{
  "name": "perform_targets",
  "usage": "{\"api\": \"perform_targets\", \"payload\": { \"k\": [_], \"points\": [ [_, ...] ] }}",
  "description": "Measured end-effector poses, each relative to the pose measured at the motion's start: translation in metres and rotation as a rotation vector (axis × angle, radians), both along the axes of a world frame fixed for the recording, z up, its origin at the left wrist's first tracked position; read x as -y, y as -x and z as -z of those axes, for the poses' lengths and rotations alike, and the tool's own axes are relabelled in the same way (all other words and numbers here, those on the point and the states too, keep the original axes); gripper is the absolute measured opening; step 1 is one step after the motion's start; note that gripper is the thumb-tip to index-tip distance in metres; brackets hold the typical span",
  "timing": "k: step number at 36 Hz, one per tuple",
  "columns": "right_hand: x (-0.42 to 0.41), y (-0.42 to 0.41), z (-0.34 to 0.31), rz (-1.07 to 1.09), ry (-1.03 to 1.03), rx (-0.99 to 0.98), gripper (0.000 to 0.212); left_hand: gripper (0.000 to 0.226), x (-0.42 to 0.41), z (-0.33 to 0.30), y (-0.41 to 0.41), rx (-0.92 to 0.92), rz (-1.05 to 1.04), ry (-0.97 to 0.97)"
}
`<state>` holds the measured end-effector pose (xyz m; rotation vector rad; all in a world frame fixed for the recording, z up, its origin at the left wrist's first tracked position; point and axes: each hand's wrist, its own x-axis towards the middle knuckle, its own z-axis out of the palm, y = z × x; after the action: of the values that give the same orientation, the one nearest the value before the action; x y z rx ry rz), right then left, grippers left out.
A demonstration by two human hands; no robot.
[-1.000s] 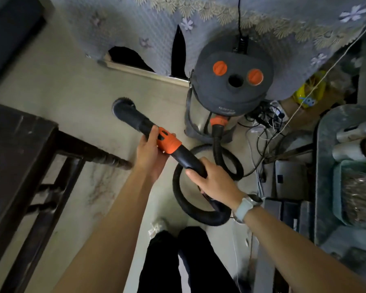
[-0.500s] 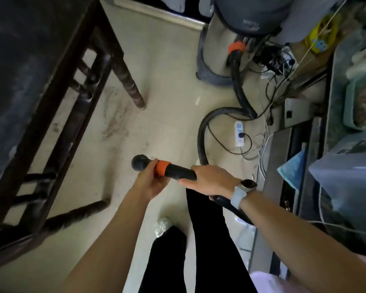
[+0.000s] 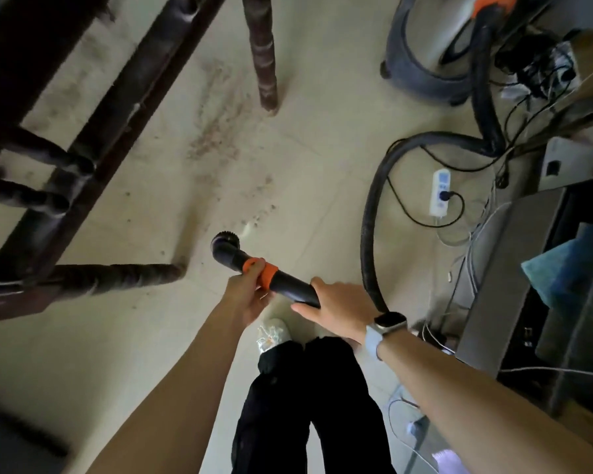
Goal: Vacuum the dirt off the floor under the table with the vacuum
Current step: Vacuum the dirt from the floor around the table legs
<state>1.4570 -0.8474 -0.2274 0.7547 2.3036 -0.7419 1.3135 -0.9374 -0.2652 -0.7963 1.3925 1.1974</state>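
Observation:
I hold the black vacuum nozzle [image 3: 235, 255] with its orange collar in both hands. My left hand [image 3: 249, 295] grips at the collar, and my right hand [image 3: 336, 309] wraps the tube just behind it. The round brush head points down toward the pale floor. Brown dirt [image 3: 216, 128] is scattered on the floor between the dark wooden table's legs [image 3: 264, 53], with more specks [image 3: 262, 196] just beyond the nozzle. The black hose [image 3: 370, 213] curves right and up to the grey vacuum canister [image 3: 425, 59] at the top right.
A dark table frame with rungs [image 3: 83, 159] fills the left. A white power strip [image 3: 440, 191] and tangled cables lie on the floor at the right, beside grey metal cabinets [image 3: 514, 268]. My legs in black trousers [image 3: 305, 405] and a white shoe [image 3: 273, 331] stand below the nozzle.
The view has tilted down from the canister to the floor under the table. The nozzle has come lower and now points at the dirt. Both hands keep their hold.

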Motion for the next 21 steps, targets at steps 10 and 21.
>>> {"api": "perform_targets", "payload": {
  "k": [10, 21],
  "points": [
    [0.026, 0.016, 0.199, -0.076, 0.101, 0.006, 0.037, 0.018, 0.037, 0.186, 0.003, -0.102, -0.056, 0.121],
    [0.050, 0.067, 0.318, -0.134, 0.287, 0.016, 0.026, 0.031, 0.079, 0.308, 0.024, -0.233, -0.087, 0.245]
  ]
}}
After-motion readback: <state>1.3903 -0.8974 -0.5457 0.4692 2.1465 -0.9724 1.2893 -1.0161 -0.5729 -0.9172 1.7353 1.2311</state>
